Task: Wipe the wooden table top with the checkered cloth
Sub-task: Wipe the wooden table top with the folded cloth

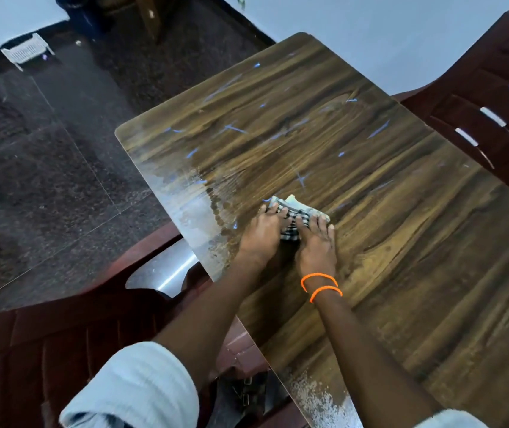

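One table [370, 186], one checkered cloth [296, 216], two hands, left hand [262, 233] and right hand [316, 245], two orange bands [321, 284] on the right wrist, two maroon chairs at 2 [494, 97] and 8 o'clock [46, 344], one white rack [27, 50] at 11.

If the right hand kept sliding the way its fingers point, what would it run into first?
The right hand presses the checkered cloth, fingers pointing toward the table's far end. Beyond the cloth lies only bare wooden table top with pale blue streaks. The way looks free up to the far edge, as far as this view shows.
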`<state>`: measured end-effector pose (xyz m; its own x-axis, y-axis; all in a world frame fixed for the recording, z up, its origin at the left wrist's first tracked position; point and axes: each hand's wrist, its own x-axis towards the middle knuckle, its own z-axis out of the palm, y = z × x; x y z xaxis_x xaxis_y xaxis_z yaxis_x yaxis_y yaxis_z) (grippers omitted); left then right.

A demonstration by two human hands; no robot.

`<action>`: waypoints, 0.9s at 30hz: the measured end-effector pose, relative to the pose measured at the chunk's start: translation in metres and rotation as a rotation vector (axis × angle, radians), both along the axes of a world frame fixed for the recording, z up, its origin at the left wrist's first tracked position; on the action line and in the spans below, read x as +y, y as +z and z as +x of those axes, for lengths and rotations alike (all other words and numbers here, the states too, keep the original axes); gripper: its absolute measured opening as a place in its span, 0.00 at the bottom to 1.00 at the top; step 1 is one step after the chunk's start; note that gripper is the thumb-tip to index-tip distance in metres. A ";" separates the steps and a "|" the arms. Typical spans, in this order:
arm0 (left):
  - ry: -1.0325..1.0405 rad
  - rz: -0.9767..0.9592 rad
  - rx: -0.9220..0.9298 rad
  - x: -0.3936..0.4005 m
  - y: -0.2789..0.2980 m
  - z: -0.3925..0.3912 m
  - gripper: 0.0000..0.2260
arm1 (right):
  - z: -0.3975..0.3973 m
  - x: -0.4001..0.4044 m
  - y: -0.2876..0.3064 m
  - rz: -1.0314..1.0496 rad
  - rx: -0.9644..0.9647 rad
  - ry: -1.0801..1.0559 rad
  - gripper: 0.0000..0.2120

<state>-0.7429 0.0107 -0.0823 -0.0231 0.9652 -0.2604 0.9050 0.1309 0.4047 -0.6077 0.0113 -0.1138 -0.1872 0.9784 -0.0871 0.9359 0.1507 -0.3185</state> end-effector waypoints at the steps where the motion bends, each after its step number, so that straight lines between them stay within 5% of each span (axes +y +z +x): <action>1: 0.012 0.004 0.006 -0.002 -0.002 -0.010 0.20 | -0.009 0.000 0.000 -0.002 -0.012 0.030 0.25; 12: 0.097 0.118 -0.001 -0.078 -0.016 -0.105 0.21 | -0.096 -0.063 0.002 -0.029 0.103 0.217 0.26; 20: 0.026 0.151 -0.067 -0.143 -0.010 -0.059 0.21 | -0.039 -0.131 0.000 0.018 0.177 0.239 0.25; 27: -0.103 0.166 -0.122 -0.101 -0.013 0.013 0.19 | 0.033 -0.111 -0.002 0.078 0.149 0.065 0.29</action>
